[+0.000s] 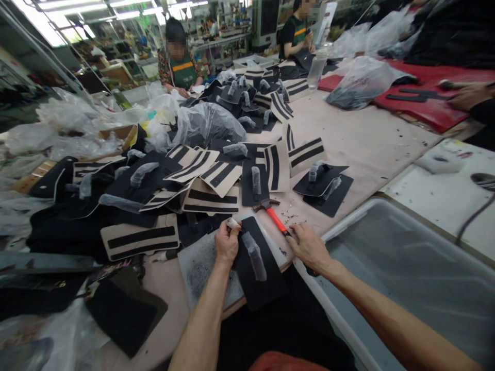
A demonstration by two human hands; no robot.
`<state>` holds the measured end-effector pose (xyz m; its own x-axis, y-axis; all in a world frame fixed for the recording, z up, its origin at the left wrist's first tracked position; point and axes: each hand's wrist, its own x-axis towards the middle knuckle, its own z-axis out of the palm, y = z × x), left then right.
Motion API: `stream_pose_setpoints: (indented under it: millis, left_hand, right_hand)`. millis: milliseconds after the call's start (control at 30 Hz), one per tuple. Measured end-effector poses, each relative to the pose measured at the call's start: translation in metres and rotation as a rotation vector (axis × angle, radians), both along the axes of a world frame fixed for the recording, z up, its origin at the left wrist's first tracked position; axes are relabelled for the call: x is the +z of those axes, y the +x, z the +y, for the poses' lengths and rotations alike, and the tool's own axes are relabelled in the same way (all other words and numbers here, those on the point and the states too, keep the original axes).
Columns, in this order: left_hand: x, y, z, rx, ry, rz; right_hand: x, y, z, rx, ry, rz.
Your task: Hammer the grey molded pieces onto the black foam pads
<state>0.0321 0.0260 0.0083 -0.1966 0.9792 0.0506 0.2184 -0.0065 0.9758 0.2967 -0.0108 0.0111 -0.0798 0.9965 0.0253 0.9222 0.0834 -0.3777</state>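
A flat black panel [247, 281] with a plastic-wrapped handle [256, 258] lies slanted over the front edge of a grey slab [201, 273]. My left hand [226, 245] is closed at the panel's upper left edge, with something white wrapped around or held at the thumb tip. To the right, a claw hammer [276, 219] with an orange and black handle lies across the slab's corner. My right hand [309, 247] is curled over its black grip, and the hammer head points away from me. The fingers under my right palm are hidden.
Heaped black panels with striped beige backs [211, 175] cover the table's left and middle. A grey plastic bin [386, 268] stands at right, below a white work surface [444, 180]. Plastic bags [209, 121] lie behind. Co-workers sit beyond; another person's hand [469, 96] is at far right.
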Motion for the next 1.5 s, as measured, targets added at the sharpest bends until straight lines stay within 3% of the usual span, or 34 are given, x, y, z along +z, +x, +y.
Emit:
stream_pose_setpoints:
  millis: [300, 367, 533, 700, 833, 1033, 1200, 1300, 1500]
  left_hand:
    - [0.004, 0.007, 0.002, 0.043, -0.025, -0.040]
    - [0.005, 0.012, 0.002, 0.064, -0.026, -0.047]
    - [0.006, 0.017, 0.001, 0.083, 0.002, 0.018]
    - [0.007, 0.011, -0.005, -0.005, 0.095, 0.227]
    - [0.008, 0.006, -0.005, -0.075, 0.105, 0.207]
    - [0.012, 0.010, 0.006, -0.029, 0.012, 0.221]
    - [0.007, 0.016, 0.003, 0.056, 0.027, 0.339]
    - [0.001, 0.015, -0.002, 0.029, 0.079, 0.366]
    - [-0.008, 0.009, -0.006, -0.072, 0.157, 0.403]
  right_hand:
    - [0.006, -0.006, 0.010, 0.019, -0.193, -0.034]
    - [0.009, -0.005, 0.016, -0.030, -0.257, 0.103]
    - [0.020, -0.006, 0.029, -0.202, -0.637, 0.684]
    - [0.031, -0.019, 0.028, -0.212, -0.801, 0.883]
    - [0.059, -0.026, 0.024, -0.218, -0.671, 0.930]
    - [0.117, -0.029, 0.023, 0.081, -0.230, 0.643]
    - [0.125, -0.031, 0.012, 0.153, -0.219, 0.381]
    - [0.130, -0.029, 0.007, 0.160, -0.189, 0.254]
    - [0.145, -0.032, -0.002, 0.188, 0.192, 0.170]
